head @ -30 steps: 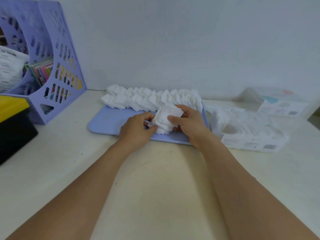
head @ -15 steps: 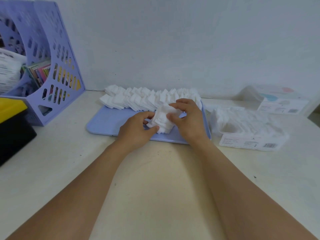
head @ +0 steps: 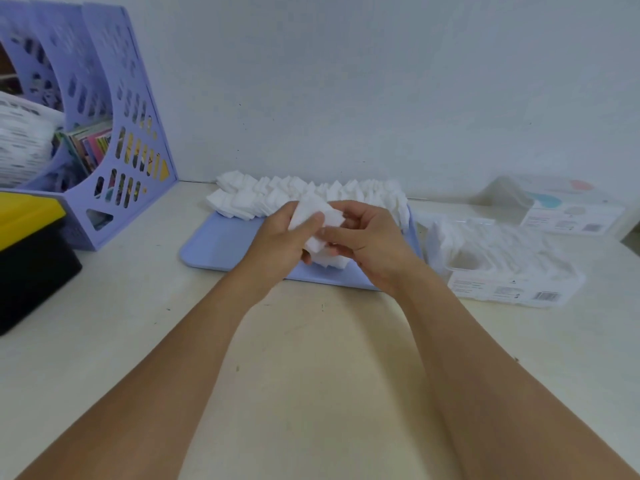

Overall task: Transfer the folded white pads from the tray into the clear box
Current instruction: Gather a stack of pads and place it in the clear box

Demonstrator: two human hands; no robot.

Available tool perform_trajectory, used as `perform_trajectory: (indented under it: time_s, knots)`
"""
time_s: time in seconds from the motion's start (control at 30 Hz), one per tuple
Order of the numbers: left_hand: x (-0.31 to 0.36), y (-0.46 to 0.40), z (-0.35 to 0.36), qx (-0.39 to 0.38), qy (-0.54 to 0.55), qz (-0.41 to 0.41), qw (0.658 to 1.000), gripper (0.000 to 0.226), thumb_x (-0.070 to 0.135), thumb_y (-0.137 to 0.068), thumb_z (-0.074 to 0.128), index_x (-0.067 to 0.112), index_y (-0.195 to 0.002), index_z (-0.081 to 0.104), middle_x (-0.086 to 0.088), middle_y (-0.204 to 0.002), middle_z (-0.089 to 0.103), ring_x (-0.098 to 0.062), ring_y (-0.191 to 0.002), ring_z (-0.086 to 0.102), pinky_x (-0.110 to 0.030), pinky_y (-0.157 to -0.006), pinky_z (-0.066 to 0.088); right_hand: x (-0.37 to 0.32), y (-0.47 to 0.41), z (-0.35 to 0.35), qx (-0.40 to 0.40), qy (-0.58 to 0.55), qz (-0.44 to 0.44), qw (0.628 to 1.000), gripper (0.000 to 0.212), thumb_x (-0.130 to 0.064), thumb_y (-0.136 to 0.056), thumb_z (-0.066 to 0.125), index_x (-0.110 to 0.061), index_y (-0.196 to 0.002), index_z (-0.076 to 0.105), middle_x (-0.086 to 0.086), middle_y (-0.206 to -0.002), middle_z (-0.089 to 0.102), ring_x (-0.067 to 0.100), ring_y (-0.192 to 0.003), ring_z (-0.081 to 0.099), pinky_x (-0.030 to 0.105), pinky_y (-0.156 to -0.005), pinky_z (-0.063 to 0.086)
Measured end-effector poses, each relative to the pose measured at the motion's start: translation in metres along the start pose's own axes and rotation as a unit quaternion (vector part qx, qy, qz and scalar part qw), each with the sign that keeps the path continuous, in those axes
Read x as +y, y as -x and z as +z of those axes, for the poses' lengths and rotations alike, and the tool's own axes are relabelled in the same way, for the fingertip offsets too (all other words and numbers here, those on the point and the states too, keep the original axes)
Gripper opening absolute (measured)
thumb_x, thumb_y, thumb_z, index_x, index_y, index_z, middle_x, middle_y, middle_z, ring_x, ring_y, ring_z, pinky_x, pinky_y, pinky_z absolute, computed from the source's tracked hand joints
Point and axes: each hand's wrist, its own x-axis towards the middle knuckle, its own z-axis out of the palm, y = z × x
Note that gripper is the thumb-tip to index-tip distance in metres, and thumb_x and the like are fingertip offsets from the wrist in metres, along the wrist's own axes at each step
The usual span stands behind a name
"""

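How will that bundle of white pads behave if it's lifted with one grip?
The pad bundle probably fans apart: its layers already splay between the left hand and right hand. Likely soft and light, bending at the edges. Loose ones would drop onto the tray.

The left hand [head: 277, 242] and right hand [head: 369, 242] cover the middle of the tray [head: 221, 242] and part of the pad stack [head: 318, 220] between them. The file rack [head: 114, 133] runs off the left edge, as does the black-and-yellow box [head: 31, 251]. Labels on the clear box [head: 502, 268] are too small to read.
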Motion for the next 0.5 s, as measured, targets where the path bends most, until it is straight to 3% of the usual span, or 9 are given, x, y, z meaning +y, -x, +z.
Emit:
perform_trajectory:
  time_s: [0.03,0.1,0.17,0.2,0.23,0.3,0.37,0.5]
  knots:
    - [-0.002,0.0,0.002,-0.003,-0.009,0.006,1.0,0.02,0.025,-0.103,0.054,0.014,-0.116,0.064,0.0,-0.094,0.068,-0.012,-0.076,0.062,-0.03,-0.059,0.049,-0.001,0.0,0.002,0.018,-0.015,0.001,1.0,0.029,0.001,-0.086,0.074,-0.005,-0.115,0.071,0.012,-0.089,0.074,0.028,-0.081,0.072,0.034,-0.073,0.058]
    - [-0.005,-0.002,-0.001,0.033,0.026,-0.004,0.999,0.019,0.018,-0.104,0.051,0.013,-0.119,0.062,-0.002,-0.098,0.067,-0.013,-0.078,0.062,-0.027,-0.06,0.05,-0.002,-0.003,0.0,0.127,0.009,-0.01,0.992,0.027,0.0,-0.088,0.07,-0.009,-0.113,0.072,0.0,-0.089,0.073,0.015,-0.075,0.07,0.028,-0.068,0.055]
    - [-0.009,-0.006,-0.01,0.087,0.093,-0.037,0.991,0.021,0.016,-0.103,0.053,0.01,-0.122,0.06,-0.008,-0.11,0.068,-0.018,-0.089,0.065,-0.024,-0.064,0.055,0.005,-0.008,-0.008,0.248,0.132,-0.039,0.959,0.021,-0.012,-0.089,0.068,-0.014,-0.11,0.072,-0.003,-0.097,0.072,0.011,-0.082,0.066,0.027,-0.074,0.05]
    - [-0.011,-0.009,-0.015,0.114,0.122,-0.056,0.984,0.025,0.016,-0.102,0.055,0.008,-0.125,0.06,-0.011,-0.118,0.067,-0.021,-0.097,0.066,-0.024,-0.067,0.058,0.01,-0.008,-0.009,0.267,0.189,-0.038,0.944,0.022,-0.02,-0.091,0.069,-0.014,-0.112,0.07,-0.002,-0.1,0.07,0.01,-0.088,0.064,0.026,-0.079,0.048]
    - [-0.014,-0.011,-0.018,0.138,0.148,-0.073,0.977,0.029,0.017,-0.101,0.058,0.006,-0.128,0.059,-0.012,-0.124,0.065,-0.024,-0.104,0.066,-0.025,-0.069,0.059,0.015,-0.009,-0.009,0.259,0.227,-0.018,0.939,0.028,-0.028,-0.092,0.069,-0.01,-0.113,0.069,0.001,-0.099,0.069,0.014,-0.09,0.063,0.027,-0.081,0.047]
    - [-0.016,-0.013,-0.023,0.161,0.2,-0.098,0.962,0.035,0.02,-0.099,0.062,0.007,-0.131,0.058,-0.01,-0.13,0.064,-0.027,-0.113,0.066,-0.027,-0.07,0.06,0.026,-0.013,-0.005,0.212,0.267,0.032,0.94,0.04,-0.04,-0.091,0.071,-0.001,-0.097,0.067,0.01,-0.084,0.066,0.024,-0.079,0.062,0.039,-0.074,0.048]
    - [-0.014,-0.012,-0.024,0.152,0.225,-0.11,0.956,0.037,0.022,-0.097,0.065,0.008,-0.132,0.059,-0.009,-0.13,0.064,-0.025,-0.111,0.066,-0.026,-0.07,0.059,0.031,-0.018,-0.002,0.168,0.292,0.066,0.939,0.041,-0.045,-0.086,0.075,-0.006,-0.085,0.065,0.005,-0.077,0.066,0.022,-0.075,0.063,0.04,-0.068,0.05]
    - [-0.014,-0.013,-0.022,0.132,0.188,-0.121,0.966,0.03,0.012,-0.101,0.056,0.005,-0.131,0.057,-0.01,-0.124,0.062,-0.017,-0.093,0.061,-0.022,-0.064,0.056,0.031,-0.026,-0.003,0.141,0.234,0.105,0.956,0.039,-0.031,-0.078,0.085,-0.013,-0.109,0.072,0.0,-0.106,0.073,0.019,-0.1,0.068,0.043,-0.088,0.059]
